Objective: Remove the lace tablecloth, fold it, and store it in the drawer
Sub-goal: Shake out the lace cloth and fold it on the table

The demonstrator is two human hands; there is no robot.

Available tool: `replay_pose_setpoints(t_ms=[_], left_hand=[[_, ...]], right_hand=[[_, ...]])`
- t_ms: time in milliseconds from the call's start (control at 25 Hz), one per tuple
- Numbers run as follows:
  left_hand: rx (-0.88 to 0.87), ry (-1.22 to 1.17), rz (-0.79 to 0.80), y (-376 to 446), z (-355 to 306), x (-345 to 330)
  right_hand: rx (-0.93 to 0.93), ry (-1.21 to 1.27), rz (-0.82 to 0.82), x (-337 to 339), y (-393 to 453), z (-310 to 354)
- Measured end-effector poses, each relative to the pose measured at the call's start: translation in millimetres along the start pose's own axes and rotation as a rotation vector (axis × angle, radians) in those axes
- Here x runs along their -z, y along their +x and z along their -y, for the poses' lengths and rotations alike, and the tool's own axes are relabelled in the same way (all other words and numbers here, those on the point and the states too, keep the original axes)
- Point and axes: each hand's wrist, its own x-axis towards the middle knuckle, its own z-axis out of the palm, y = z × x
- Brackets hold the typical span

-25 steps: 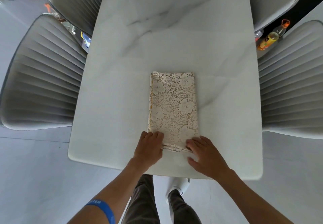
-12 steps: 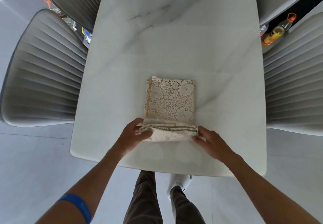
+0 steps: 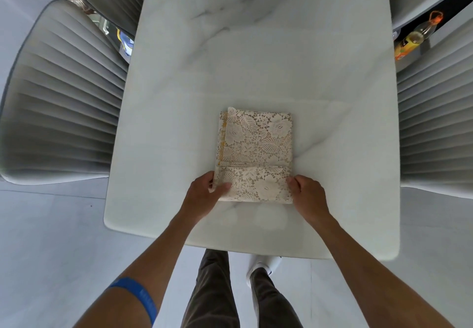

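Observation:
The cream lace tablecloth (image 3: 256, 143) lies folded into a narrow rectangle on the white marble table (image 3: 256, 58). Its near end is turned up and over towards the far end, forming a short flap. My left hand (image 3: 204, 194) pinches the flap's left corner, thumb on top. My right hand (image 3: 308, 194) grips the flap's right corner. No drawer is in view.
Grey ribbed chairs stand at the table's left (image 3: 64, 110) and right (image 3: 435, 122), with two more at the far corners. A bottle of orange liquid (image 3: 412, 38) lies on the floor at the far right. My legs stand at the table's near edge.
Both hands lifted the cloth's near end off the table and carried it forward over the rest, so the visible length of cloth has shortened.

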Motion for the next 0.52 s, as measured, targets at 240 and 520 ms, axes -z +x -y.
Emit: replay_pose_setpoints(t_ms=[240, 520], left_hand=[[-0.097, 0.249, -0.286, 10.7, -12.0, -21.9], [0.147, 0.14, -0.355, 22.7, -20.7, -25.9]], right_hand=[[-0.053, -0.346, -0.2, -8.4, -6.7, 13.5], [0.359, -0.477, -0.03, -38.9, -6.2, 15.8]])
